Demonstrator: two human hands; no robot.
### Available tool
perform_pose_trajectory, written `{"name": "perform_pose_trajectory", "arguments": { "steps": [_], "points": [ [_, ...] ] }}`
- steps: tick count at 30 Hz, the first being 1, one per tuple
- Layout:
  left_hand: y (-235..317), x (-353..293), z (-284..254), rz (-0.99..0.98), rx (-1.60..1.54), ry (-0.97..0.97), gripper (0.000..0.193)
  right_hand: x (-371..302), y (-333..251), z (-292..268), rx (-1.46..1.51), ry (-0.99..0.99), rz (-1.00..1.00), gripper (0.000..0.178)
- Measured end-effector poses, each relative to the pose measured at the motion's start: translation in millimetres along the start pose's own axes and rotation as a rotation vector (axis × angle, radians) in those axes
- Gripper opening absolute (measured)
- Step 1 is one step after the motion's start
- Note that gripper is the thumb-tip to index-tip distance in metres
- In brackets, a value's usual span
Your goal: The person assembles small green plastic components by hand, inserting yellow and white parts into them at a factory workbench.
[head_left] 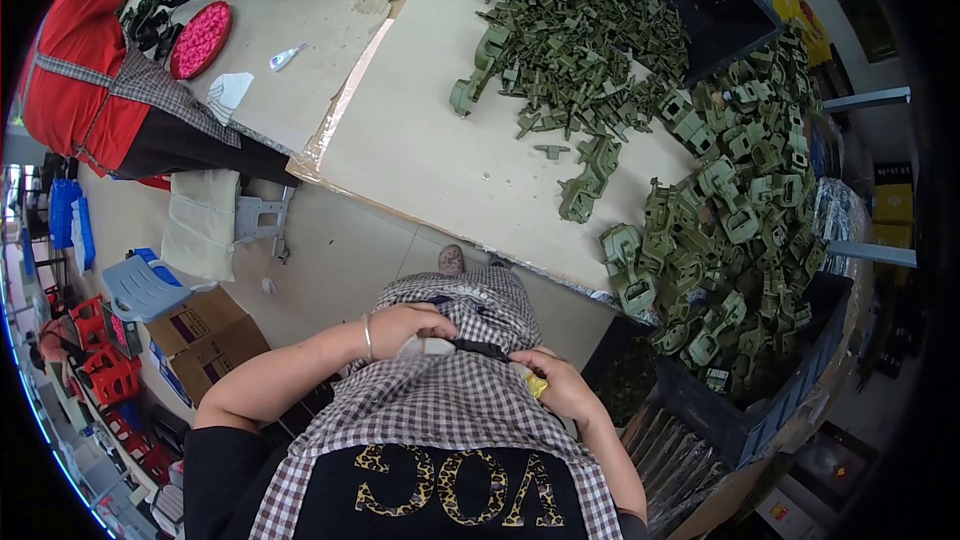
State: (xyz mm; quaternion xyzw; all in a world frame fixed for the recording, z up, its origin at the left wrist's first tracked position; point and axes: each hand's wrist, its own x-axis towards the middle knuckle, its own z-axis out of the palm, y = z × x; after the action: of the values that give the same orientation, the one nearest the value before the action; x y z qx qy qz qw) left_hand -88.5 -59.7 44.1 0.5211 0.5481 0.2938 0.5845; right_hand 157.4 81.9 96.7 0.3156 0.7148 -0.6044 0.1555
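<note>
Both hands are at my waist, over the brown-and-white checked apron [430,400]. A short black strip, cloth-like [483,348], runs between them at a fold of the apron; its exact kind is unclear. My left hand [412,328], with a bracelet at the wrist, is closed on the strip's left end, beside a pale grey patch of fabric. At the other end my right hand [558,380] is closed, its fingertips at the strip. A small yellow piece [536,384] shows against the right palm, partly hidden by the fingers.
Ahead is a pale worktable [400,130] with a heap of small green plastic parts [590,30]. Larger green parts [740,210] pile up at right, over dark crates. A co-worker in red [80,70] sits at left near a bowl of pink pieces [201,38]. Cardboard boxes [210,340] stand behind.
</note>
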Motion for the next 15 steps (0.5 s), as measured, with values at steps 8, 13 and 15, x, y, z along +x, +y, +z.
{"name": "perform_pose_trajectory", "arguments": {
  "steps": [8, 13, 15],
  "points": [
    [26, 13, -7, -0.097, 0.317, -0.202, 0.030, 17, -3, 3, 0.299, -0.055, 0.112, 0.029],
    [19, 20, 2, -0.020, 0.112, -0.109, 0.029, 22, 4, 2, 0.576, -0.025, 0.126, 0.027],
    [15, 22, 6, 0.011, 0.059, -0.084, 0.031, 26, 3, 5, 0.601, -0.009, 0.125, 0.025]
  ]
}}
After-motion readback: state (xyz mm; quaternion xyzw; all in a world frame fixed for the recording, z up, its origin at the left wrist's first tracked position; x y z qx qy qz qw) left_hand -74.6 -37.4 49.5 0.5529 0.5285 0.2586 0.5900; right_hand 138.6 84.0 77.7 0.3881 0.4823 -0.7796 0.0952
